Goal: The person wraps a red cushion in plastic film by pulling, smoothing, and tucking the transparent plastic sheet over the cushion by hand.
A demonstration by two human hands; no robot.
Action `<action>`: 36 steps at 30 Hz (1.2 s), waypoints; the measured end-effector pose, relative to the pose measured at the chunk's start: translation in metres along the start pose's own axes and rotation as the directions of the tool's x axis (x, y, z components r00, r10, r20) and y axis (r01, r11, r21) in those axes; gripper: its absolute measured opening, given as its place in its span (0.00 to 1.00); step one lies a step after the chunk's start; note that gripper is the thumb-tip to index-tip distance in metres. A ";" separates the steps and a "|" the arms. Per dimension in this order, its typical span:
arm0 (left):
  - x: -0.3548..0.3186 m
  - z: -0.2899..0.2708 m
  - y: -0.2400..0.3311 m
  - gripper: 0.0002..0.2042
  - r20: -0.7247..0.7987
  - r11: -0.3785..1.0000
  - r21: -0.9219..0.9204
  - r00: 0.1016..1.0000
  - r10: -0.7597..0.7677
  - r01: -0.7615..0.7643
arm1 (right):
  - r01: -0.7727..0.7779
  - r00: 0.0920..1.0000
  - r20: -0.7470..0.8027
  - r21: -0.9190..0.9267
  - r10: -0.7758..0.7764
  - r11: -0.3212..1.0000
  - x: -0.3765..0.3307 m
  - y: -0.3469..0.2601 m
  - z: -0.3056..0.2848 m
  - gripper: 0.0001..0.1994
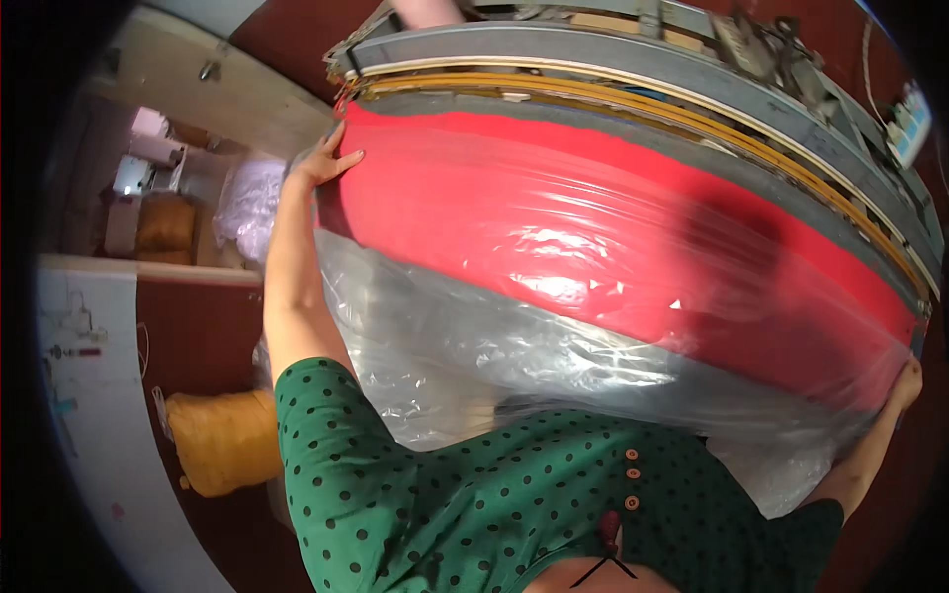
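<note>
While the person leans over it, a big red and grey mattress (593,227) wrapped in clear plastic film (474,346) lies across the middle of the view. The left hand (324,163) rests flat on the far left end of the mattress, with its fingers spread out on the red part. It is pressing on the end, not closed around anything. The right hand (905,381) is at the other end, low on the right. Its fingers curl over the edge there, gripping the plastic-covered end, though the bend at the rim of the picture makes the fingers hard to see.

So the mattress stretches from one hand to the other, with the person's green dotted top (514,494) just below it. The loose film bunches up in shiny folds under the red part, close to the person's chest.

Beyond the mattress, past both hands, is a long grey metal machine frame (613,59) with a yellow strip (692,119) along it, touching the far edge of the red side.

Off to the left, away from the left hand, a yellow bundle (222,440) sits on the dark red floor (198,336). Higher up, near the left arm, is a heap of clear plastic bags (247,203).
</note>
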State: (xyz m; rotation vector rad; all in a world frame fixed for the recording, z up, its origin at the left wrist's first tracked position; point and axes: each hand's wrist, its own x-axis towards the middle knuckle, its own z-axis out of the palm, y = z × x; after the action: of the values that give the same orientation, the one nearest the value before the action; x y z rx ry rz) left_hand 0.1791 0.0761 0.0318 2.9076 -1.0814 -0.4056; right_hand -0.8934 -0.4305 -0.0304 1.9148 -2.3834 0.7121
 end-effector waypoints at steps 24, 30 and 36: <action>-0.310 0.174 0.769 0.08 -0.049 0.169 -0.927 0.556 0.830 -0.334 | 0.209 0.947 -0.321 0.587 -0.013 0.782 -0.036 -0.083 0.017 0.07; -0.343 0.108 0.618 0.10 0.144 0.155 -0.987 -0.207 0.968 0.039 | 0.136 0.978 -0.203 0.411 -0.055 0.902 0.003 0.000 0.019 0.14; -0.314 0.113 0.323 0.10 0.545 0.501 -0.427 0.228 0.807 -0.753 | 0.199 0.980 -0.099 0.454 -0.173 0.869 0.029 -0.006 0.051 0.15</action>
State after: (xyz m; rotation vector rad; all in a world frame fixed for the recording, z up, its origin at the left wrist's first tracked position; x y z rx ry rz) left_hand -0.2839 0.0418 0.0296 1.6182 -2.3341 -1.4554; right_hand -0.8812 -0.4759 -0.0660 2.2066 -2.0875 1.3984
